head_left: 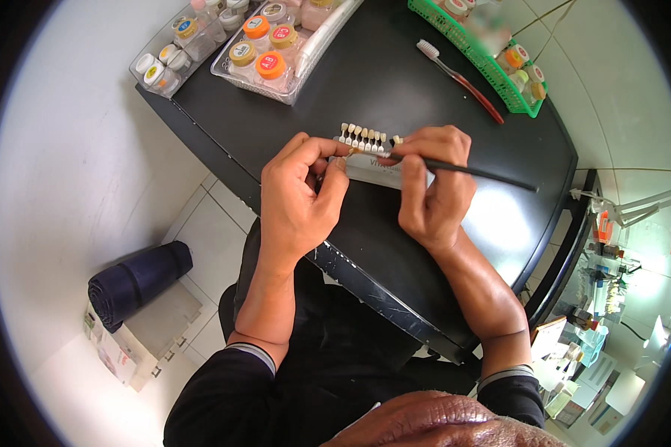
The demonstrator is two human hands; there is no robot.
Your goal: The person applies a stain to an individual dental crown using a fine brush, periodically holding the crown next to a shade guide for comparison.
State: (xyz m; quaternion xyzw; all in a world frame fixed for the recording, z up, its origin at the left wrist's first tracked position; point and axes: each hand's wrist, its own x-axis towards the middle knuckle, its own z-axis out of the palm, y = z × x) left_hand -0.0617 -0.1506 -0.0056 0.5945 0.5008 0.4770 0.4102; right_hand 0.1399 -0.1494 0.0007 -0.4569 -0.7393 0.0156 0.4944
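Note:
My right hand [441, 179] grips a thin brush [492, 178] with a long dark handle, its tip pointing left. The tip meets the fingertips of my left hand [306, 190], which are pinched together. Whatever they hold there is too small to make out. Just beyond both hands, a tooth shade guide [376, 170] lies on the table, a pale holder with a row of tooth-shaped tabs [363, 135] standing along its far side. My right fingers hide part of its right end.
On the black table [365, 67] are a clear basket of jars [294, 95], another clear container of jars [173, 82], a green basket [492, 63] with small jars, and a red-handled toothbrush [466, 86]. A dark rolled mat [140, 283] lies left, below table height. Cluttered shelving [574, 313] stands right.

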